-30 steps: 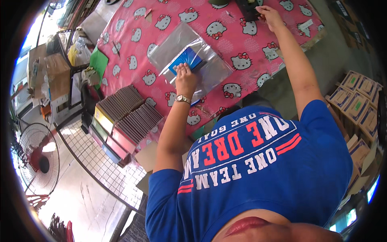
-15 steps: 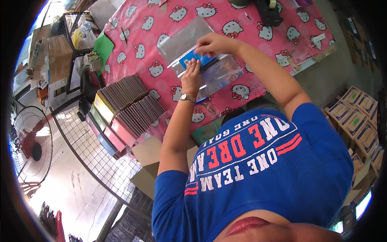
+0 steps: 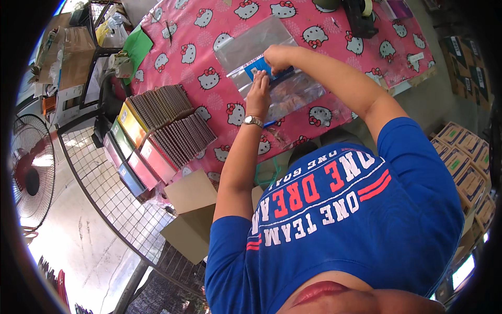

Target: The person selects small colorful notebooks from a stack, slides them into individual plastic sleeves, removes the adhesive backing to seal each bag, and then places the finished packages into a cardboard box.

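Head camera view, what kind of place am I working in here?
Probably a small packing workspace. Both hands, left hand and right hand, work at a clear plastic bag on a pink cartoon-cat tablecloth, beside rows of stacked booklets and cartons.

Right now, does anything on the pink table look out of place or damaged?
Nothing stands out. Both hands, left hand and right hand, handle a blue item at clear plastic bags; the booklets stand in tidy rows.
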Motion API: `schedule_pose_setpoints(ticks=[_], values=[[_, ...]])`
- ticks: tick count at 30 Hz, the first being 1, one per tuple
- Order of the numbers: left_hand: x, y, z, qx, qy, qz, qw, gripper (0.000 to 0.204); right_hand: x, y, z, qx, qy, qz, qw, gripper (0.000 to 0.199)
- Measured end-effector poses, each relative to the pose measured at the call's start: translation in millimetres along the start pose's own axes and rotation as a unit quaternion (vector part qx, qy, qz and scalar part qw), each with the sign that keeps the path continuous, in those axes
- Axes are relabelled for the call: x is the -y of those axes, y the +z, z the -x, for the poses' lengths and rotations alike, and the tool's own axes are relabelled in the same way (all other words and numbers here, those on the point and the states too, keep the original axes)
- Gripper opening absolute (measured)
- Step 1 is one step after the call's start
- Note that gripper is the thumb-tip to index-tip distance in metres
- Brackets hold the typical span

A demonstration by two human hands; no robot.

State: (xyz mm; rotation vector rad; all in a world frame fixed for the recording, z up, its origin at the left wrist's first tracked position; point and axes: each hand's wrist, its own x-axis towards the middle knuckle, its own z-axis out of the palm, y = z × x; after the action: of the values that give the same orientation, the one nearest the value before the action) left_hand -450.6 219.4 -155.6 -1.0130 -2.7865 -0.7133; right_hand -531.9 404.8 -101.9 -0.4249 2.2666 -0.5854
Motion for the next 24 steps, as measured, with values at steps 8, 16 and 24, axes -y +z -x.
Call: schedule_pose_setpoints(ticks=[8,16,24], values=[[18,-64,11,0.080,0.046,-0.052,0.994,0.044,-8,37,42,-0.311,0.028,0.045,0.949,0.050],[27,-62,-132,0.366,-0.292,0.040,0.883,0.059,16,95,27,-0.460,-0.057,0.169,0.870,0.063],[-5,-69,-190,0.382,-0.280,0.404,0.783,0.099,-24,103,100,-0.588,-0.049,-0.247,0.768,0.048]])
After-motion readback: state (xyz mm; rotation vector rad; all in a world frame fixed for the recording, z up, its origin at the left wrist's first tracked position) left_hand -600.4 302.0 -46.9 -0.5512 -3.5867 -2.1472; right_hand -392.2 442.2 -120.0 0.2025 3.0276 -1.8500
